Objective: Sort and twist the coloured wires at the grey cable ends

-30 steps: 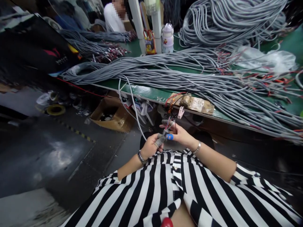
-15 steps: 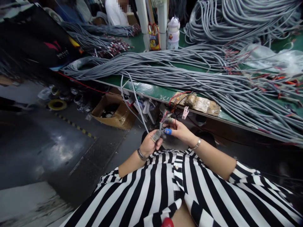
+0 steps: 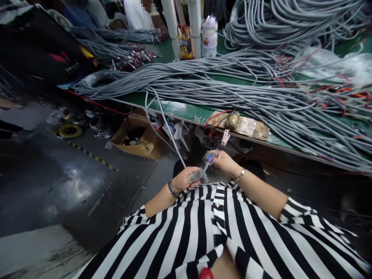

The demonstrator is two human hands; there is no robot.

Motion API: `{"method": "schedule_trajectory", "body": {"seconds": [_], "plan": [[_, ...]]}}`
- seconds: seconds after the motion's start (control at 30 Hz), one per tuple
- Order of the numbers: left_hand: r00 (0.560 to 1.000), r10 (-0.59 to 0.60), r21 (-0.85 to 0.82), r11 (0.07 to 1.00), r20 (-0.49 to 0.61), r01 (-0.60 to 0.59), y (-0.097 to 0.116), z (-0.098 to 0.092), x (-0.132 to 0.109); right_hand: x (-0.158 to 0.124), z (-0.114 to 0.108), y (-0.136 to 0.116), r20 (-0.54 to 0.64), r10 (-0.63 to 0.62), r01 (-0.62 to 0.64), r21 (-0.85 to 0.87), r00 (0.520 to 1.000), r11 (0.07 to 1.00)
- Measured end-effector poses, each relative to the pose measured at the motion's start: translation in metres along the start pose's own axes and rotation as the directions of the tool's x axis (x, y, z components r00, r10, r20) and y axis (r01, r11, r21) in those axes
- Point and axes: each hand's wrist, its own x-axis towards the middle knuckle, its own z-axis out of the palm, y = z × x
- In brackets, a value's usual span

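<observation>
My left hand (image 3: 187,178), with grey wrapping on its fingers, is closed round a grey cable (image 3: 168,130) near its stripped end. That cable loops down from the bench edge into my grip. My right hand (image 3: 222,161), with a blue wrap on one finger, pinches the thin coloured wires (image 3: 214,154) that fan out of the cable's end. Both hands are close together in front of my striped shirt, below the bench edge. The fingers hide part of the wires, so single strands are hard to make out.
Long bundles of grey cable (image 3: 186,83) cover the green bench (image 3: 171,106). A wooden block with tape (image 3: 247,127) and a pink clip (image 3: 225,137) are at its edge. Behind stand a bottle (image 3: 209,38) and scissors (image 3: 183,31). A cardboard box (image 3: 139,141) sits below; a person (image 3: 138,15) is beyond.
My right hand has closed its fingers on the coloured wires and turned, bending them to the right. The cable end in my left hand now tilts more to the right.
</observation>
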Motion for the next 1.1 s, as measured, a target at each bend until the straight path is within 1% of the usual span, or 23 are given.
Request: {"method": "schedule_trajectory", "body": {"seconds": [0.07, 0.1, 0.13, 0.17, 0.2, 0.23, 0.27, 0.33, 0.37, 0.4, 0.43, 0.47, 0.5, 0.57, 0.63, 0.7, 0.8, 0.9, 1.0, 1.1], "plan": [[0.998, -0.025, 0.128, 0.992, 0.06, 0.017, 0.005, 0.002, 0.0, 0.003, -0.008, 0.012, -0.11, 0.083, -0.08, 0.029, 0.99, 0.996], [0.997, -0.024, 0.183, 0.983, 0.072, 0.011, 0.008, 0.004, 0.001, 0.004, -0.013, 0.019, -0.194, 0.132, -0.124, 0.051, 0.972, 0.991], [0.998, -0.011, 0.223, 0.975, 0.064, -0.003, 0.01, 0.007, 0.003, 0.004, -0.019, 0.025, -0.277, 0.178, -0.165, 0.069, 0.944, 0.984], [0.999, 0.013, 0.243, 0.97, 0.03, -0.02, 0.012, 0.01, 0.005, 0.003, -0.024, 0.029, -0.33, 0.205, -0.19, 0.077, 0.921, 0.979], [0.998, 0.046, 0.242, 0.969, -0.03, -0.038, 0.014, 0.014, 0.008, -0.001, -0.03, 0.032, -0.365, 0.209, -0.2, 0.063, 0.907, 0.978], [0.991, 0.082, 0.229, 0.972, -0.107, -0.056, 0.015, 0.017, 0.01, -0.005, -0.035, 0.034, -0.372, 0.179, -0.185, 0.018, 0.911, 0.983], [0.977, 0.108, 0.212, 0.975, -0.184, -0.068, 0.015, 0.02, 0.013, -0.01, -0.04, 0.033, -0.355, 0.118, -0.147, -0.056, 0.927, 0.987], [0.947, 0.13, 0.178, 0.981, -0.294, -0.079, 0.015, 0.025, 0.018, -0.023, -0.046, 0.028, -0.29, -0.038, -0.038, -0.253, 0.956, 0.967], [0.937, 0.132, 0.167, 0.983, -0.325, -0.081, 0.014, 0.026, 0.02, -0.029, -0.048, 0.023, -0.255, -0.105, 0.014, -0.337, 0.961, 0.941], [0.93, 0.133, 0.158, 0.984, -0.342, -0.083, 0.013, 0.027, 0.021, -0.034, -0.048, 0.017, -0.226, -0.152, 0.056, -0.382, 0.962, 0.923], [0.926, 0.134, 0.15, 0.985, -0.354, -0.085, 0.012, 0.027, 0.023, -0.039, -0.048, 0.011, -0.204, -0.171, 0.082, -0.381, 0.964, 0.921], [0.923, 0.133, 0.143, 0.986, -0.361, -0.086, 0.01, 0.026, 0.024, -0.043, -0.045, 0.005, -0.186, -0.166, 0.096, -0.337, 0.968, 0.937], [0.921, 0.131, 0.137, 0.987, -0.366, -0.085, 0.009, 0.026, 0.025, -0.046, -0.042, -0.001, -0.161, -0.146, 0.102, -0.255, 0.976, 0.962], [0.919, 0.122, 0.13, 0.988, -0.374, -0.079, 0.004, 0.025, 0.026, -0.048, -0.034, -0.012, -0.097, -0.084, 0.08, -0.043, 0.992, 0.996], [0.921, 0.117, 0.124, 0.989, -0.372, -0.076, 0.0, 0.024, 0.027, -0.047, -0.026, -0.021, -0.061, -0.02, 0.027, 0.118, 0.998, 0.993], [0.923, 0.114, 0.12, 0.99, -0.367, -0.075, -0.003, 0.022, 0.028, -0.043, -0.018, -0.027, -0.075, 0.027, -0.01, 0.21, 0.997, 0.978], [0.918, 0.098, 0.113, 0.992, -0.383, -0.059, -0.005, 0.021, 0.027, -0.035, -0.01, -0.031, -0.13, 0.072, -0.032, 0.288, 0.989, 0.957], [0.913, 0.086, 0.102, 0.994, -0.4, -0.049, -0.008, 0.019, 0.026, -0.03, -0.005, -0.031, -0.131, 0.097, -0.047, 0.345, 0.987, 0.938], [0.918, 0.072, 0.081, 0.996, -0.39, -0.043, -0.011, 0.017, 0.026, -0.027, -0.003, -0.03, -0.127, 0.105, -0.051, 0.375, 0.986, 0.926], [0.933, 0.058, 0.038, 0.998, -0.356, -0.048, -0.013, 0.014, 0.028, -0.026, -0.002, -0.03, -0.145, 0.126, -0.056, 0.412, 0.981, 0.909]]}}
